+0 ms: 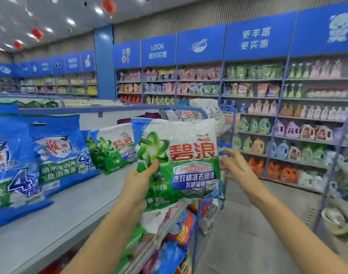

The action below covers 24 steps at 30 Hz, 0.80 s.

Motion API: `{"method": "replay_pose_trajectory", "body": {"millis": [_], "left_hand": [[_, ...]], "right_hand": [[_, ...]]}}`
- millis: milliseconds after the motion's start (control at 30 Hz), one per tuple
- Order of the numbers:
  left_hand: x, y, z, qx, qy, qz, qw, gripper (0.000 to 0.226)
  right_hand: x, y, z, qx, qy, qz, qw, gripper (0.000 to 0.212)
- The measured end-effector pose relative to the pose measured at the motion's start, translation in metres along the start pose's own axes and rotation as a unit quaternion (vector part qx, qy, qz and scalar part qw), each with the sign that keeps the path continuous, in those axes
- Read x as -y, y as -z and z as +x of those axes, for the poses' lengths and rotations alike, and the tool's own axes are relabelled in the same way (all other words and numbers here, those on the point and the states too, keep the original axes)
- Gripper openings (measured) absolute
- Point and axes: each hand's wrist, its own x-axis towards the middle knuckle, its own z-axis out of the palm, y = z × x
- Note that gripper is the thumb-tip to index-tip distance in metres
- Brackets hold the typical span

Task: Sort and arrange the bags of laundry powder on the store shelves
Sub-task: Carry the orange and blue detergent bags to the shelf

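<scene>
Green-and-white plastic laundry powder bag [179, 155] gripped low-left by left hand [137, 180], upright over right edge of grey shelf [70, 204]. Right hand [236, 165], fingers straight, beside bag's right edge. Matching bag [111, 147], blue bags [56, 149] leaning further left.

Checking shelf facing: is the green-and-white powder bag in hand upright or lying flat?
Upright: the green-and-white plastic powder bag is held with print right way up, the left hand gripping its lower edge.

shop | stocked wall shelves [252, 79] of detergent bottles | blue overhead signs [256, 39] | aisle
</scene>
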Motion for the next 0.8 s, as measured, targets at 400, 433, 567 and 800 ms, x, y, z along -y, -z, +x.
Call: {"method": "replay_pose_trajectory", "body": {"millis": [400,433,567,800], "left_hand": [[0.005,0.012,0.158,-0.213,-0.043,0.042,0.975,0.049],[0.005,0.017,0.168,-0.224,-0.030,0.035,0.973,0.050],[0.001,0.038,0.198,-0.259,0.014,0.023,0.965,0.020],[0.003,0.062,0.229,-0.367,0.022,0.010,0.930,0.013]], "right_hand": [[-0.080,-0.113,0.236,0.273,0.010,0.237,0.932,0.043],[-0.082,-0.121,0.250,0.291,0.015,0.227,0.929,0.042],[-0.092,-0.157,0.299,0.378,0.023,0.206,0.902,0.040],[-0.108,-0.228,0.346,0.489,0.022,0.186,0.852,0.026]]}}
